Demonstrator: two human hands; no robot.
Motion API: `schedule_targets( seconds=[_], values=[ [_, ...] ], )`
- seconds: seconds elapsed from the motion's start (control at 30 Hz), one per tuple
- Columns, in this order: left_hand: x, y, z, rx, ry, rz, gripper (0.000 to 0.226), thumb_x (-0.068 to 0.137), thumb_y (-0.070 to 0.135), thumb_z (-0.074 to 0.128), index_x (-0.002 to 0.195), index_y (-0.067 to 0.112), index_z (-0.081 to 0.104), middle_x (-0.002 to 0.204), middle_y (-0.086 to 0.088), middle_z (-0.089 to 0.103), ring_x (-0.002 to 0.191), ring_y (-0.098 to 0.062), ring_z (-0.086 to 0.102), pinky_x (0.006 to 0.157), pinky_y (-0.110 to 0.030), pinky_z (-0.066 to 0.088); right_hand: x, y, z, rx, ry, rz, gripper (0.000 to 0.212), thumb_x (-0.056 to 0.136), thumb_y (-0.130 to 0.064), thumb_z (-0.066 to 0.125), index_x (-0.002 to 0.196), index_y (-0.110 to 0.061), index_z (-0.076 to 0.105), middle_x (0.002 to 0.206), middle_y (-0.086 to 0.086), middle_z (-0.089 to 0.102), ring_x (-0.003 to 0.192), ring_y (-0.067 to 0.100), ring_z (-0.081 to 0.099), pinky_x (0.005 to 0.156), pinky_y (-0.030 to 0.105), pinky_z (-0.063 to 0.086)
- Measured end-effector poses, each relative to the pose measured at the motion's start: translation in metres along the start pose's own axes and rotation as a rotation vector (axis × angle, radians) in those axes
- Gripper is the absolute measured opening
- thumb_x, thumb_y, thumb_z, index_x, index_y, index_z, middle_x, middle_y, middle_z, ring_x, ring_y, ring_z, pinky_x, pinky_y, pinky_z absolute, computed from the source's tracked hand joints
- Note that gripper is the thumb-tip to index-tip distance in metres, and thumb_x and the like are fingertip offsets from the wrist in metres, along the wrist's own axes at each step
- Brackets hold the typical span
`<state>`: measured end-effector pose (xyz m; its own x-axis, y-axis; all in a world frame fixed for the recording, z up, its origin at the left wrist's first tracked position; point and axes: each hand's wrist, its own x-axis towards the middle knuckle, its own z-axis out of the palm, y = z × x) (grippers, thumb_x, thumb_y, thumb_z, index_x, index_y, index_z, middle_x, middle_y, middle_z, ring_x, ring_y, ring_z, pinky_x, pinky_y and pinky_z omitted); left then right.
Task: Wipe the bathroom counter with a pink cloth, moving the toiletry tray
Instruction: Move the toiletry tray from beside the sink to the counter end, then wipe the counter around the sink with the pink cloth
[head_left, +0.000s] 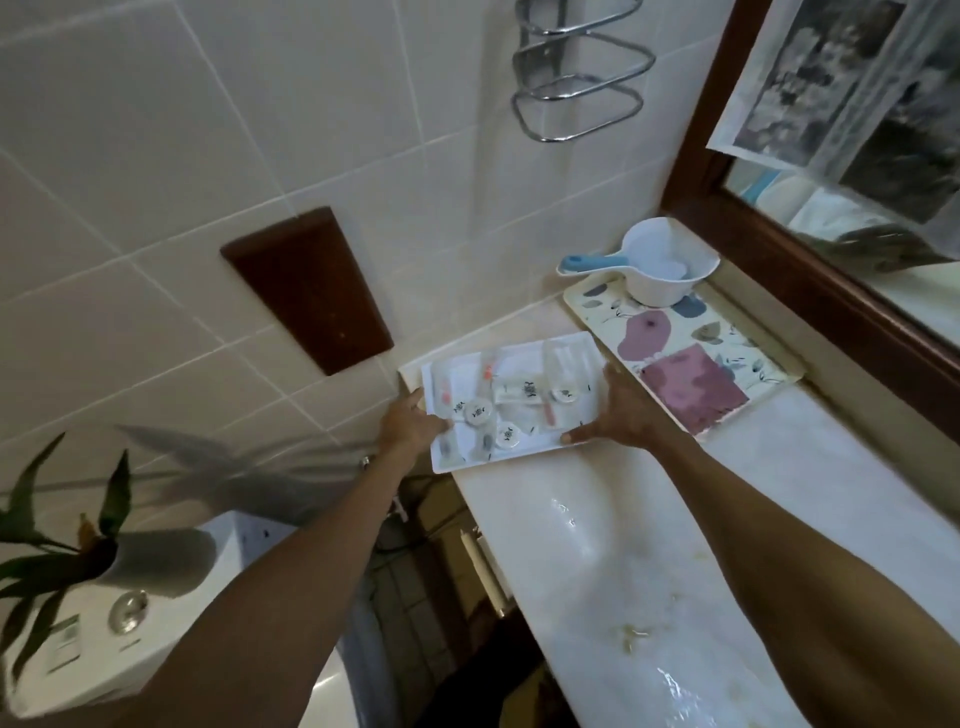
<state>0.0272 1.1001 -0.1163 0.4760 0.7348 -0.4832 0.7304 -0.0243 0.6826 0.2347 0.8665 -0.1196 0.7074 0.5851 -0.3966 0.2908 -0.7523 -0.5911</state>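
Observation:
A white toiletry tray (582, 345) with small round tubs, sachets and wrapped items sits at the left end of the pale bathroom counter (597, 545), its near corner over the counter's edge. My left hand (408, 423) grips the tray's left edge. My right hand (618, 408) grips its right near corner. A folded pink cloth (688, 387) lies on a flowered tray (597, 304) just right of my right hand, touched by neither hand.
A white scoop with a blue handle (652, 267) stands on the flowered tray's far end. A dark-framed mirror (810, 280) runs along the right. A chrome rack (576, 78) hangs on the tiled wall. A potted plant (104, 540) and toilet tank (124, 613) are lower left.

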Motion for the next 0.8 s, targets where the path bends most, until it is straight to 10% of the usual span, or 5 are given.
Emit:
schedule_targets(
  seconds=[0.17, 0.6, 0.8],
  values=[
    [0.022, -0.003, 0.001, 0.054, 0.032, 0.020, 0.070, 0.079, 0.016, 0.084, 0.143, 0.017, 0.055, 0.131, -0.009, 0.066, 0.116, -0.030, 0.065, 0.099, -0.039, 0.054, 0.013, -0.017, 0.003, -0.094, -0.104, 0.029, 0.156, 0.043, -0.040, 0.097, 0.155, -0.009, -0.007, 0.162, 0.011, 0.015, 0.148, 0.034, 0.015, 0.119, 0.041, 0.021],
    [0.041, -0.012, 0.016, 0.083, 0.037, 0.042, 0.071, 0.088, 0.038, 0.072, 0.150, 0.020, 0.042, 0.140, -0.010, 0.061, 0.124, -0.033, 0.060, 0.100, -0.048, 0.055, 0.049, -0.022, -0.004, -0.143, -0.015, -0.042, 0.152, 0.040, -0.032, 0.099, 0.156, -0.010, 0.004, 0.164, 0.006, 0.012, 0.150, 0.021, 0.015, 0.121, 0.034, 0.019],
    [0.037, -0.006, 0.015, 0.081, 0.024, 0.054, 0.064, 0.092, 0.034, 0.069, 0.146, 0.018, 0.039, 0.134, -0.014, 0.062, 0.117, -0.036, 0.063, 0.094, -0.046, 0.058, 0.058, -0.015, -0.003, -0.125, 0.045, -0.042, 0.134, 0.051, -0.018, 0.096, 0.156, -0.015, 0.013, 0.152, 0.015, 0.038, 0.137, 0.035, 0.037, 0.106, 0.035, 0.034]
  ],
)
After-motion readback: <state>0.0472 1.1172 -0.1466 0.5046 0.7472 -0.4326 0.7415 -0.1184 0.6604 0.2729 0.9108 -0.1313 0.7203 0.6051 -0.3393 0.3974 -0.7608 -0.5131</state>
